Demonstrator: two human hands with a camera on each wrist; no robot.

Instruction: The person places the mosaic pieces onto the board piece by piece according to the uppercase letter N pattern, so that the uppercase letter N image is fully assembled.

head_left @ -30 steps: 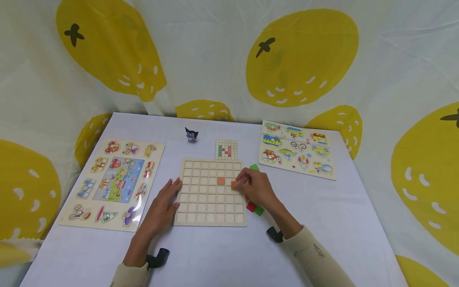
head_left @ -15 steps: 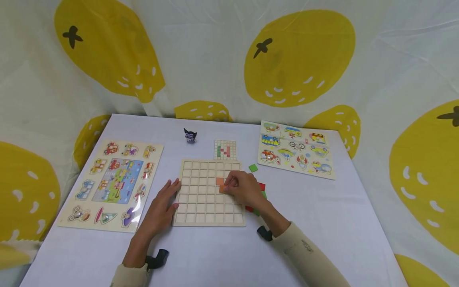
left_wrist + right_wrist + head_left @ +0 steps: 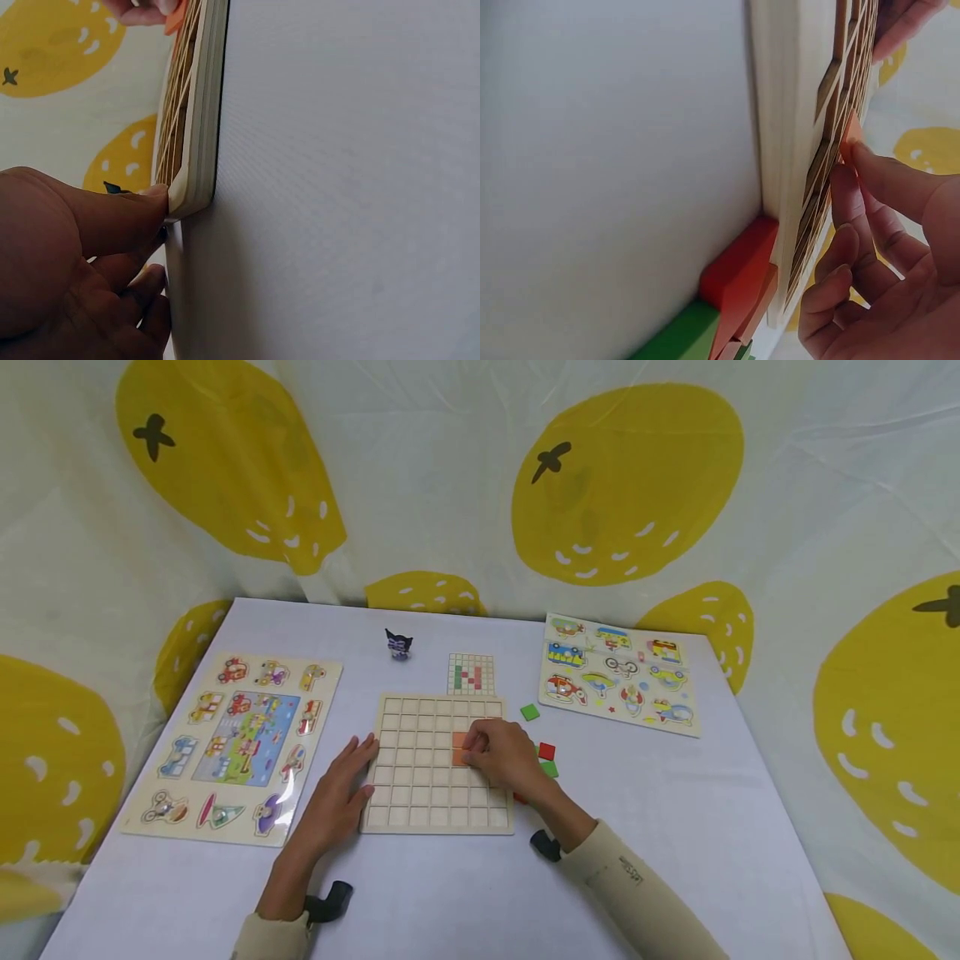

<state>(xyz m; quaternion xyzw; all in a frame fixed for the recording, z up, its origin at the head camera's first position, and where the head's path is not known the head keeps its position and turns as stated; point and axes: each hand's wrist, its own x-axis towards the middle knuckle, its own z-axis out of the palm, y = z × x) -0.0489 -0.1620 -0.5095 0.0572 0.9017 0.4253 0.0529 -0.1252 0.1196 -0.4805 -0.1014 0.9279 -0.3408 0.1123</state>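
Observation:
A wooden grid board (image 3: 420,793) with square cells lies flat on the white table. My right hand (image 3: 501,756) is over its right half, thumb and fingers pinching an orange square tile (image 3: 850,136) that looks tilted in the right wrist view. From the head, this tile shows directly in front of another orange tile (image 3: 458,739) set in the grid. My left hand (image 3: 341,793) rests against the board's left edge, fingers extended. In the left wrist view, the left thumb (image 3: 124,217) touches the board's near corner.
Red (image 3: 547,752) and green (image 3: 530,712) tiles lie to the board's right, some hidden by my right hand. A pattern card (image 3: 486,662) and a small dark figurine (image 3: 399,645) stand behind it. Picture puzzles lie left (image 3: 315,760) and back right (image 3: 618,702).
My right hand has moved left from the board's right side, bringing the orange tile to the cell in front of the other orange one. My left hand stays at the edge.

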